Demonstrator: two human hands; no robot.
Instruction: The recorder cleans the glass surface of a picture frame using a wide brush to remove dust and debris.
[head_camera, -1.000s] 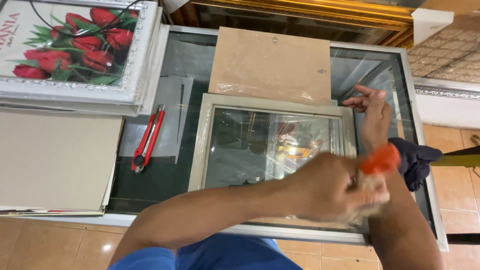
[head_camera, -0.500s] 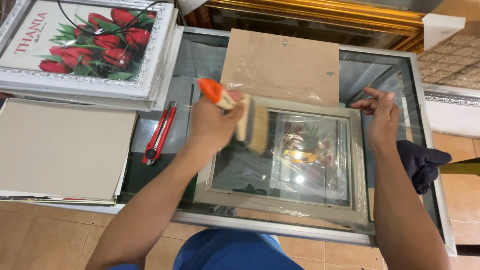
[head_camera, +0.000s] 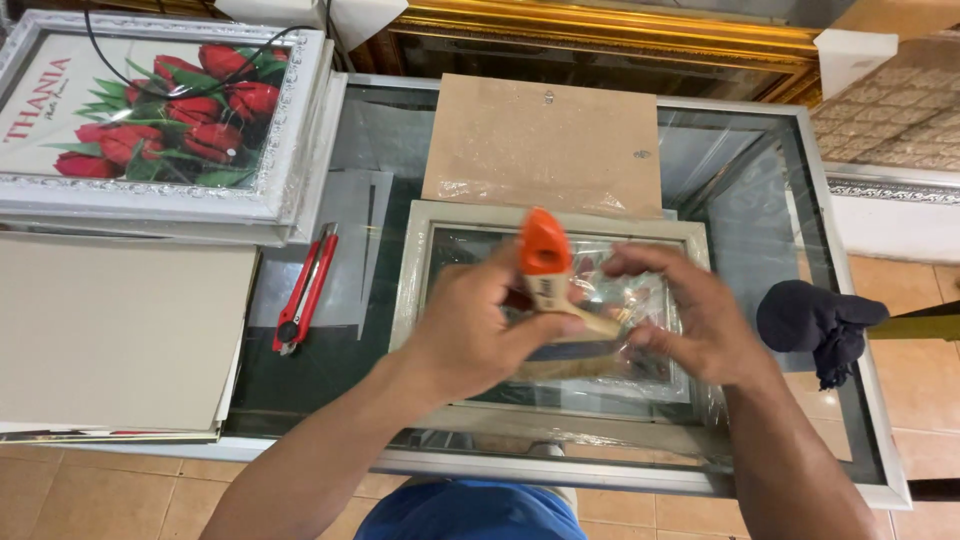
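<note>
orange-handled brush (head_camera: 548, 275) over pale frame (head_camera: 412, 270)

Brush (head_camera: 556, 300): glossy orange plastic handle end, pale matt wood below, light bristles blurred. Picture frame (head_camera: 410, 290): pale, matt painted moulding, with clear crinkled plastic film glinting over its middle. Backing board (head_camera: 545, 140): matt brown fibreboard, smooth, plastic wrap shiny at its lower edge. Table (head_camera: 740, 210): glossy reflective glass top in grey metal edging. Utility knife (head_camera: 303, 292): red plastic, smooth. Cloth (head_camera: 815, 322): dark, soft, matt. Cardboard sheets (head_camera: 110, 330): grey, matt.
</note>
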